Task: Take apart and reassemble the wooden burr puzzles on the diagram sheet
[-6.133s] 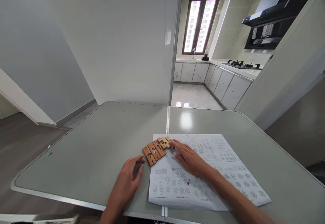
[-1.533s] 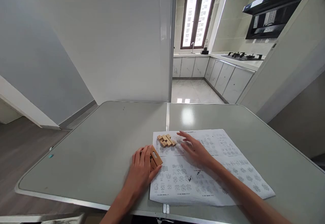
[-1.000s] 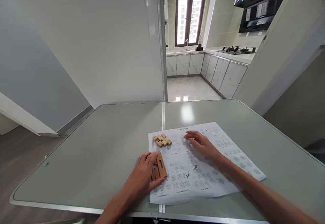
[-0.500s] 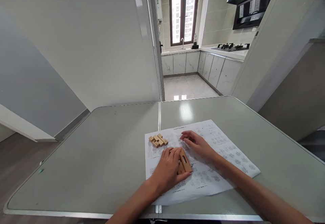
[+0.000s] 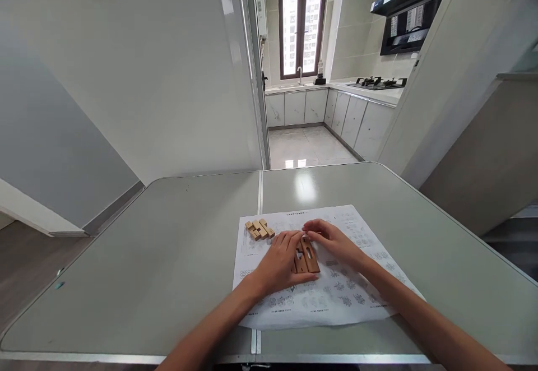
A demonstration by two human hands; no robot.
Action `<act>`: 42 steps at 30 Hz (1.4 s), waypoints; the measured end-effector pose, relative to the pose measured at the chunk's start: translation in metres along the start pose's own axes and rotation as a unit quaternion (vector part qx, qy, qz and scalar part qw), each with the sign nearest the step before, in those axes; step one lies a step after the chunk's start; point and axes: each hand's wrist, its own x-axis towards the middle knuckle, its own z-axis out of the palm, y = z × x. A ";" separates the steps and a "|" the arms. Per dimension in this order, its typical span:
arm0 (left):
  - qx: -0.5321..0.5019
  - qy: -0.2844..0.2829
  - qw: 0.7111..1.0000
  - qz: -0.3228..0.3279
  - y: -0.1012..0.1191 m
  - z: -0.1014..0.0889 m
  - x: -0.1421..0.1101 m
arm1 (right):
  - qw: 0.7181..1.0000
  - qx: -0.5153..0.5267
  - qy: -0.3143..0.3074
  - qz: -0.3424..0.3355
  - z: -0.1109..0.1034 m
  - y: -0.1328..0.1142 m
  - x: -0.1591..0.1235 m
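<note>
The fingers of the left hand [image 5: 275,267] are grasping the brown wooden pieces [image 5: 310,256]: fingertips over the far end, thumb along the near edge, palm covering part of the group. At least two pieces show, side by side; any further piece is hidden. The fingers of the right hand [image 5: 334,242] are bent at the far end, close to the left fingertips; whether they grip or merely touch cannot be told. The brown pieces are on the printed sheet [image 5: 317,304], whose markings are too small to read. The step in hand is judged to be positioning them as a group; the next move would call for light, even pressure to keep them aligned. Pale wooden pieces [image 5: 259,229] sit apart, toward the sheet's far left corner. The sheet lies on the grey bench [image 5: 168,259].
</note>
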 end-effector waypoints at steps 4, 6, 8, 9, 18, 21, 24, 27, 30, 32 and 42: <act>0.014 0.012 1.000 -0.014 -0.007 -0.005 -0.017 | 0.987 -0.129 -0.068 -0.065 -0.015 -0.003 -0.005; 0.020 0.013 0.999 -0.023 -0.010 -0.006 -0.025 | 0.975 -0.158 -0.132 -0.087 -0.021 -0.003 -0.008; 0.024 0.011 0.999 -0.036 -0.011 -0.007 -0.031 | 0.966 -0.177 -0.165 -0.090 -0.024 -0.003 -0.010; 0.024 0.010 0.999 -0.044 -0.011 -0.007 -0.033 | 0.964 -0.185 -0.171 -0.087 -0.025 -0.003 -0.011; 0.004 -0.012 0.999 -0.052 0.002 -0.031 -0.047 | 0.969 -0.185 -0.137 -0.094 -0.025 -0.011 -0.009; 0.049 0.040 0.992 -0.107 0.008 -0.029 -0.054 | 0.975 -0.173 -0.123 -0.070 -0.023 -0.013 -0.009; 0.118 0.047 0.971 -0.202 0.015 -0.020 -0.054 | 0.979 -0.156 -0.121 -0.042 -0.022 -0.014 -0.009; 0.171 -0.011 0.955 -0.244 0.019 -0.018 -0.052 | 0.983 -0.136 -0.123 -0.008 -0.023 -0.013 -0.009; 0.200 -0.057 0.945 -0.252 0.021 -0.025 -0.051 | 0.986 -0.099 -0.128 0.022 -0.024 -0.010 -0.007; 0.208 -0.084 0.942 -0.250 0.020 -0.032 -0.052 | 0.989 -0.077 -0.123 0.028 -0.024 -0.007 -0.005; -0.180 -0.011 0.952 -0.247 0.026 -0.042 -0.033 | 0.981 0.185 0.035 0.040 -0.013 -0.010 0.003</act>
